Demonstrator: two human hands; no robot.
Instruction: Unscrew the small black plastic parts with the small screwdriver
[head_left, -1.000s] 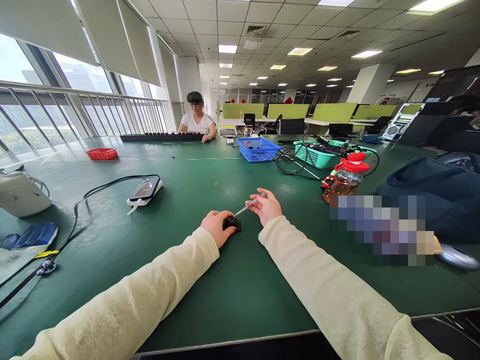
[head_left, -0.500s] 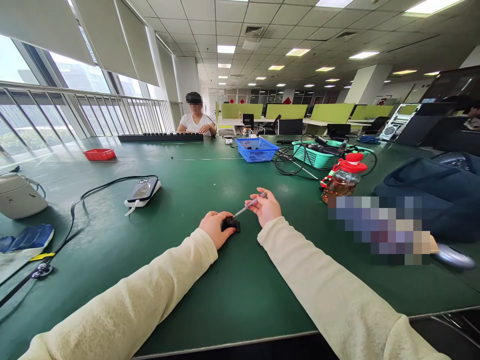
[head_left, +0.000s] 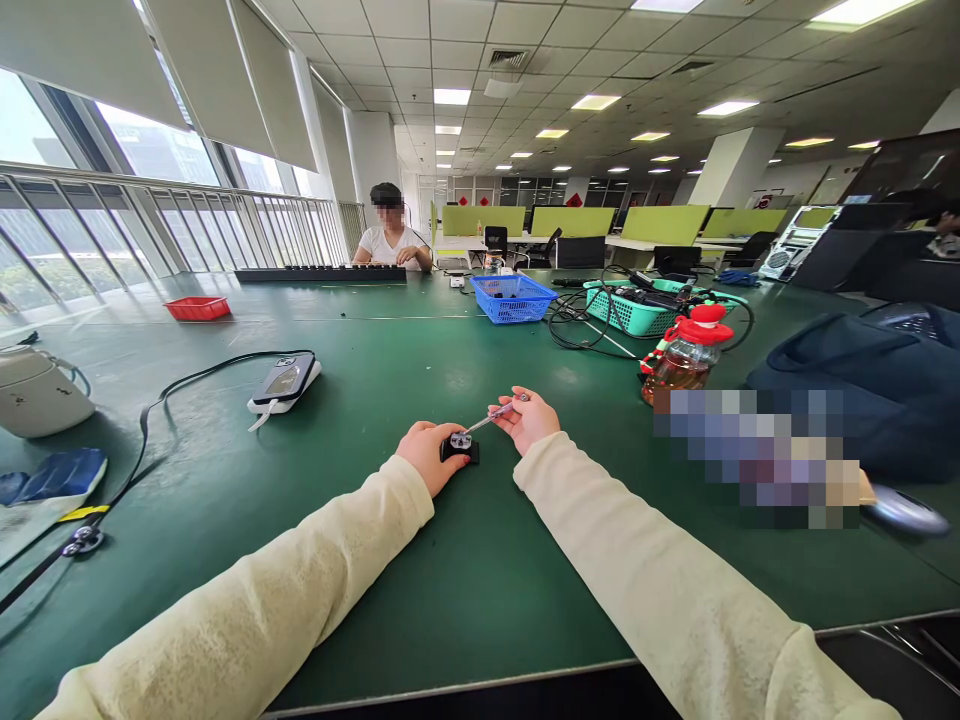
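My left hand (head_left: 424,450) grips a small black block-shaped device (head_left: 463,450), holding it low at the table top. A pale grey face with dark details shows on its upper side, too small to make out. In my right hand (head_left: 535,420) is a slim screwdriver (head_left: 487,418) with a thin metal shaft and a clear, purplish handle. It slants down to the left, and its tip reaches the top of the device; whether it sits in a screw cannot be told.
On the green table (head_left: 405,620) are a phone (head_left: 289,377) on a white stand, a red tray (head_left: 198,309), a blue basket (head_left: 514,300), a teal basket (head_left: 626,312) with cables, and a red-lidded bottle (head_left: 682,365). A dark bag (head_left: 862,380) lies right. A person (head_left: 391,245) sits opposite.
The black device has tipped so that its pale grey face now shows. The screwdriver lies at a flatter slant, and my right hand has sunk slightly.
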